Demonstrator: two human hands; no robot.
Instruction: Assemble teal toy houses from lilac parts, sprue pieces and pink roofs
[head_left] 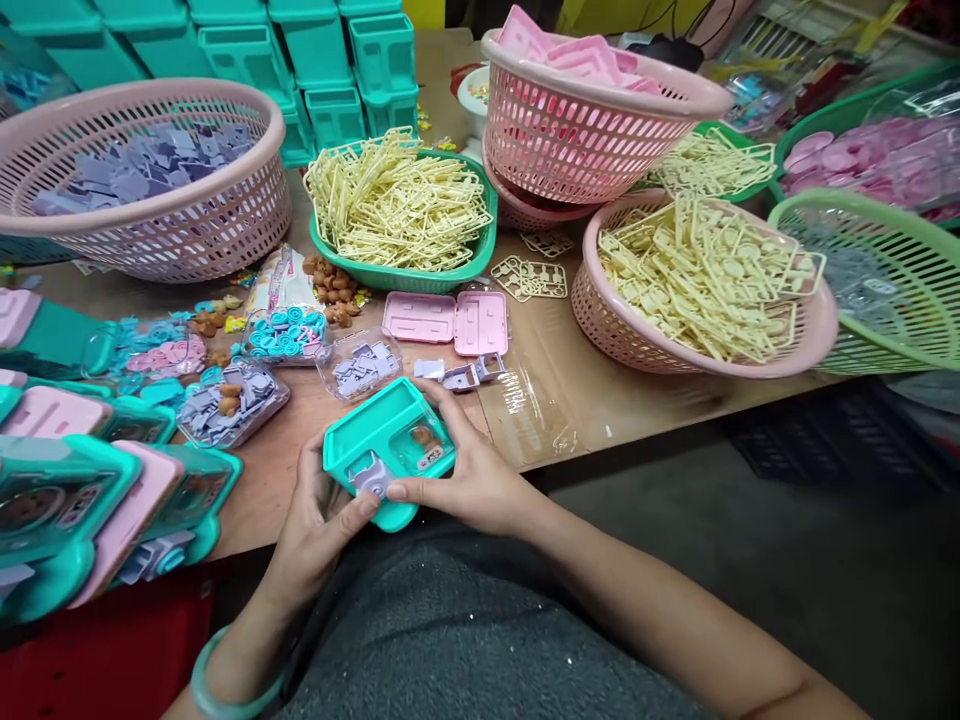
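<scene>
By table point(259, 485), hands point(319, 525) point(484, 475) half-curled rnd teal case point(375, 420), thumbs on lilac pc point(371, 472).

Head view — forward (and down).

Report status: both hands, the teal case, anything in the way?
Left hand and right hand gripping teal case. Fingers at lilac piece in its near end. Loose lilac parts and clear tray close beyond.

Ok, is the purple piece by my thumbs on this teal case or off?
On: the purple piece sits against the teal case held by your left hand and right hand. Cannot tell whether it's fastened.
</scene>
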